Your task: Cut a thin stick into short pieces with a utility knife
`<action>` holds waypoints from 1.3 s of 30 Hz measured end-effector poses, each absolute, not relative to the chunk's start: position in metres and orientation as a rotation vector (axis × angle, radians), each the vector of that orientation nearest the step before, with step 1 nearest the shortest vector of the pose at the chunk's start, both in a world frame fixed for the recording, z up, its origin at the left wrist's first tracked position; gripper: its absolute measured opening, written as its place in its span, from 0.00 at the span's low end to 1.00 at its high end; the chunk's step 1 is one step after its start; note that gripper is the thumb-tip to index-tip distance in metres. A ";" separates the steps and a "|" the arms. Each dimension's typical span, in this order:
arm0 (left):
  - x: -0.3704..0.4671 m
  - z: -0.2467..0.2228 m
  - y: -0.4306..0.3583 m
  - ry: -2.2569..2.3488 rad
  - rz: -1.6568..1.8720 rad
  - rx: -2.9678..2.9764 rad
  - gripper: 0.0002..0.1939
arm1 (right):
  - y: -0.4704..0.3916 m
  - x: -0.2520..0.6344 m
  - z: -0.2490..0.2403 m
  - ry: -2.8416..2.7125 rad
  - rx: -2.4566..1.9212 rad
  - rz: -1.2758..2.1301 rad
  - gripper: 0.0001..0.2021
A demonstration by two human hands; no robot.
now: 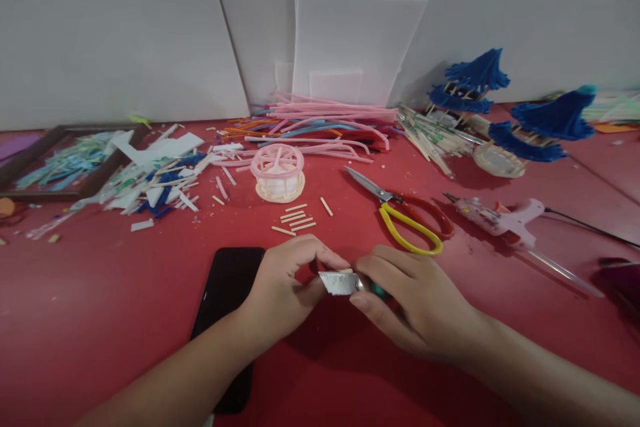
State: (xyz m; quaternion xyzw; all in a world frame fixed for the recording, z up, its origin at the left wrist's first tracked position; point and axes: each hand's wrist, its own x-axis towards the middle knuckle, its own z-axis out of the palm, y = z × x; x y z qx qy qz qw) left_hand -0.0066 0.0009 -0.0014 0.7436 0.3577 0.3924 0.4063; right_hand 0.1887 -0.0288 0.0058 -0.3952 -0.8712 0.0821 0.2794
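Red table (100, 320) stretches left of phone (227, 287) | right hand (417, 297) grips knife (338, 283) | left hand (283, 283) pinches stick (346, 271)

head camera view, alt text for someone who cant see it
Two bare hands meet over a red table, the right hand gripping a small metal blade beside the fingers of the left hand. Beyond them lie short sticks, a round pink-topped model, scissors and a glue gun.

The only view looks from the wearer's head, facing forward and steeply down across the red table (115, 307) to the pale wall (125, 27) behind it. The left hand (285, 280) and right hand (415, 293) sit close, low and near the middle (the wall, farther off, fills the top).
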 end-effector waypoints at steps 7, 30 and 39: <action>-0.007 0.001 0.002 0.878 0.991 1.914 0.04 | -0.028 0.192 0.007 -2.350 -1.034 0.316 0.17; -0.004 0.014 -0.005 0.804 0.909 1.910 0.10 | -0.020 0.200 0.006 -2.325 -1.060 0.285 0.18; -0.003 0.007 -0.006 0.894 0.969 1.809 0.06 | -0.010 0.221 0.008 -2.087 -1.260 0.030 0.14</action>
